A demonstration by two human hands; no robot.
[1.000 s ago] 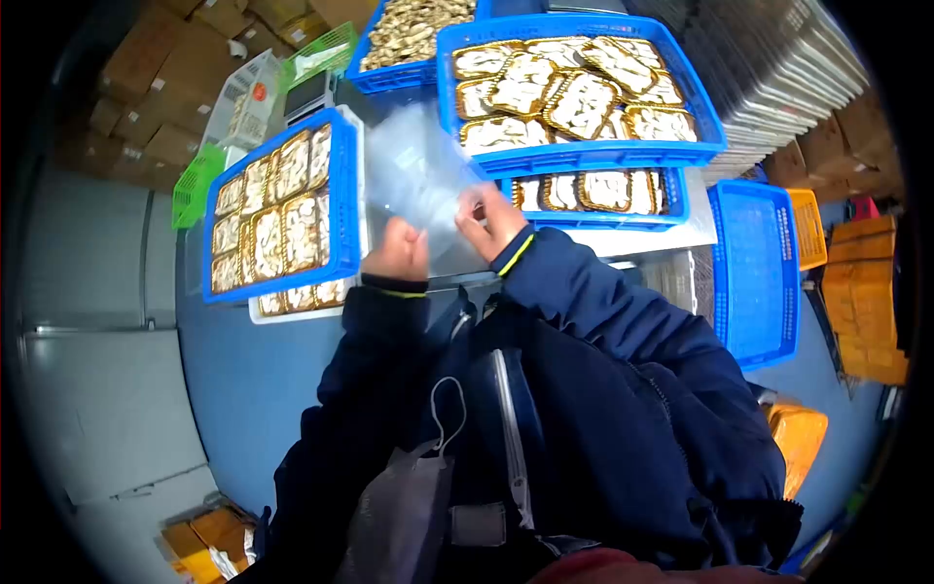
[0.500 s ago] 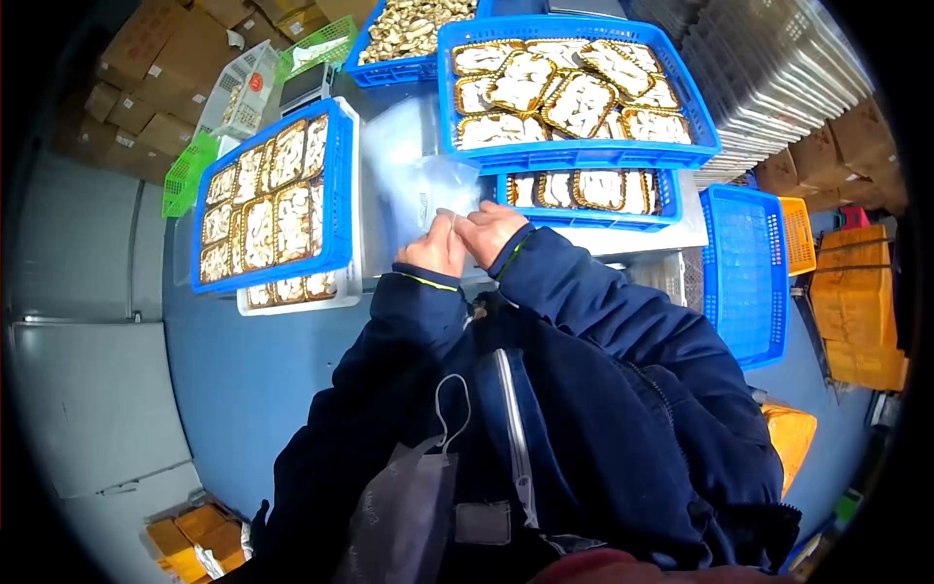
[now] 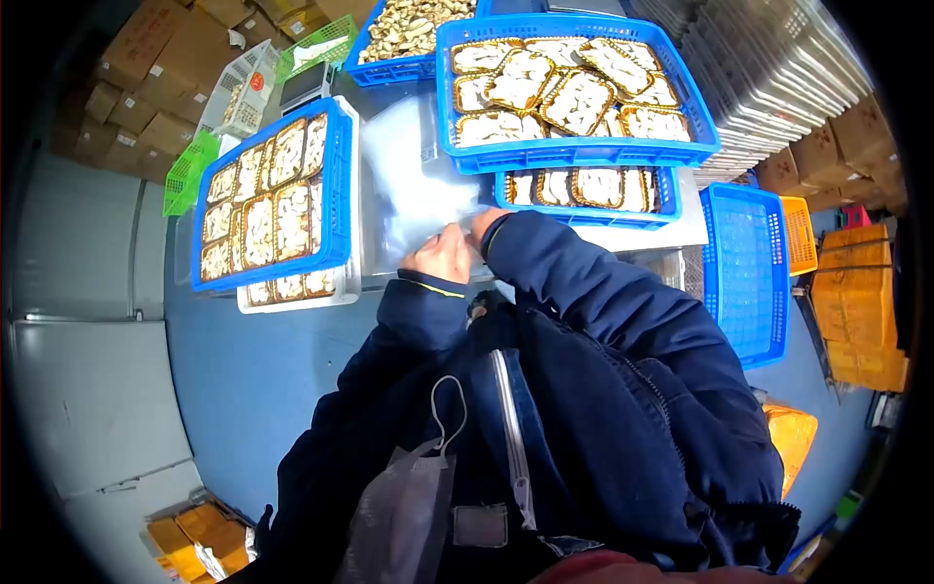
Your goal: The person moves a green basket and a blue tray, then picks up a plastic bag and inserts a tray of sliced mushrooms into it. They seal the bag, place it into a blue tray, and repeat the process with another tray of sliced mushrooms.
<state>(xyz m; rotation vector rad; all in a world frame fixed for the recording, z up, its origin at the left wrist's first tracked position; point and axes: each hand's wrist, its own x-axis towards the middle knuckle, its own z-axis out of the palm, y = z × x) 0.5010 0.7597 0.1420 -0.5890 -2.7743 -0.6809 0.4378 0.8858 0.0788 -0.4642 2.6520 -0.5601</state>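
A clear plastic bag (image 3: 413,180) spreads over the metal table in front of me, glossy under the light. My left hand (image 3: 443,255) is closed in a pinch on the bag's near edge. Close beside it, my right hand (image 3: 483,226) is closed at the same edge, partly covered by its sleeve. To the left, a blue crate (image 3: 342,195) holds brown trays of pale sliced pieces that look like mushrooms. Another blue crate (image 3: 584,156), heaped with similar trays, stands beyond my right hand. It rests above a lower blue crate (image 3: 584,219) of trays.
Loose mushroom-like pieces fill a blue crate (image 3: 399,70) at the back. Stacked pale plastic crates (image 3: 769,78) rise at the back right. A blue crate (image 3: 744,273) stands at the right, by an orange crate (image 3: 798,234). Cardboard boxes (image 3: 136,58) are piled at the back left.
Both hands have moved slightly nearer my body, and the left has come down lower. The bag now lies flatter and spreads more broadly across the table.
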